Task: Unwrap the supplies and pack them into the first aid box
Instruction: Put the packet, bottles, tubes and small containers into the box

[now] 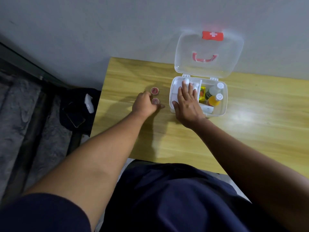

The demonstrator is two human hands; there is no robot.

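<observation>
Right hand (188, 104) flat, fingers spread, covering first aid box (223, 104) left compartment; bottles (214, 93) in its right; left hand (144, 105) pinching one red cap (155, 101), second cap (154, 90) beside.

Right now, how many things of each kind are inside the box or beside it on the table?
Small red round containers on the table: 2
Bottles with white caps in the box: 2
Yellow packet in the box: 1
Total: 5

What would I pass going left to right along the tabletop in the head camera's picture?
Left hand → two small red-topped jars → right hand over the open first aid box → orange packet → two white-capped bottles.
</observation>
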